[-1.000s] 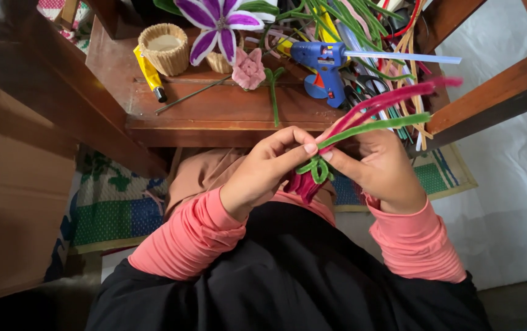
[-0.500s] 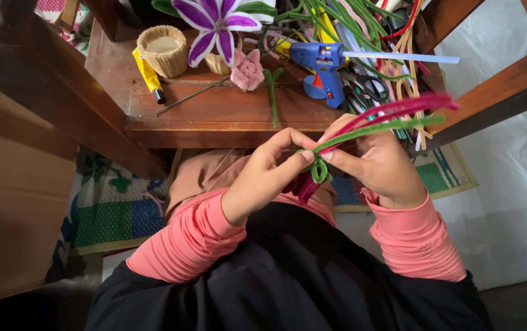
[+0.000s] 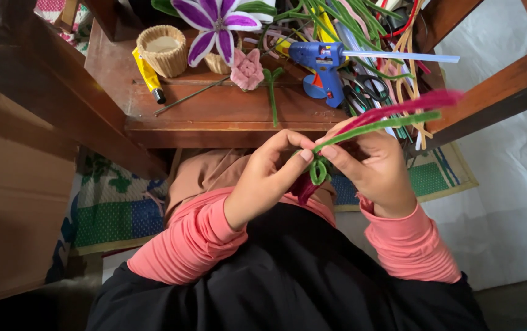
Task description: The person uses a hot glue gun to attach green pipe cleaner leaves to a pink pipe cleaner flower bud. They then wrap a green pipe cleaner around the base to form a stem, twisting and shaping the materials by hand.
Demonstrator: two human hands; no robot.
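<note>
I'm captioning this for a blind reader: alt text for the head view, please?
Both hands, left hand and right hand, pinch a green pipe cleaner beside a magenta pipe cleaner, before a wooden table holding a blue glue gun.

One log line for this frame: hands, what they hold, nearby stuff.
left hand: pinches green fuzzy pipe cleaner | right hand: grips it plus magenta pipe cleaner | nearby: blue glue gun on wooden table

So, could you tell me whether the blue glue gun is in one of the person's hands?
No, the blue glue gun lies on the wooden table, while both hands pinch pipe cleaners.
</note>
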